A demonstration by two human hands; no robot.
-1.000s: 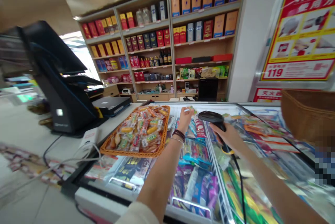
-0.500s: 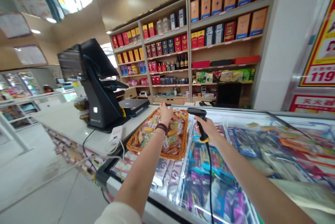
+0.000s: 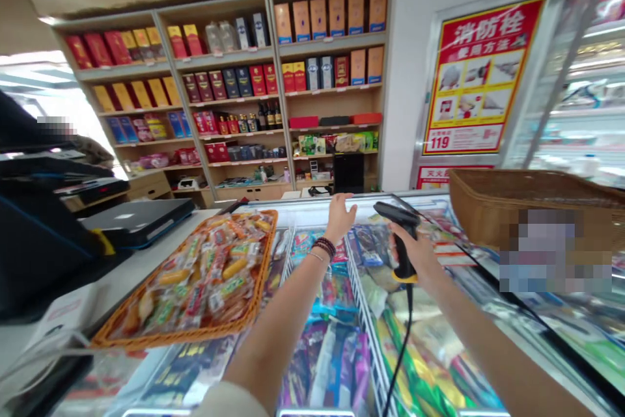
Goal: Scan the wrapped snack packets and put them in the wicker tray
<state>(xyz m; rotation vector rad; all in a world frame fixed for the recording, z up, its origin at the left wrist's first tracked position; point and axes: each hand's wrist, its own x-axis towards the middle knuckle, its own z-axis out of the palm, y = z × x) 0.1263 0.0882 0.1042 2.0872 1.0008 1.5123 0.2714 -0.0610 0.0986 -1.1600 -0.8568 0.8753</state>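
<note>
My right hand (image 3: 415, 251) is wrapped round the handle of a black and yellow barcode scanner (image 3: 398, 214), its cord hanging down across the glass-topped freezer (image 3: 370, 313). To the left of it, my left hand (image 3: 342, 215), with beaded bracelets at the wrist, reaches over the freezer's far part. Its thumb stands apart from the fingers, and no item shows in it. A shallow wicker basket (image 3: 271, 254) of individually wrapped snacks (image 3: 215, 267) sits left of my left forearm. Colourful packets (image 3: 336, 358) lie inside the freezer beneath both arms.
A dark flat device (image 3: 141, 222) stands on the counter at left, beside the black checkout terminal (image 3: 29, 209). A brown woven basket (image 3: 478, 209) stands at right on the freezer. Shelves of boxed goods (image 3: 229, 82) line the back wall, next to a red-and-yellow poster (image 3: 481, 79).
The view has turned right, bringing the brown basket and whole poster into sight. My left hand has moved from above the snack basket to its right. The scanner stays in my right hand.
</note>
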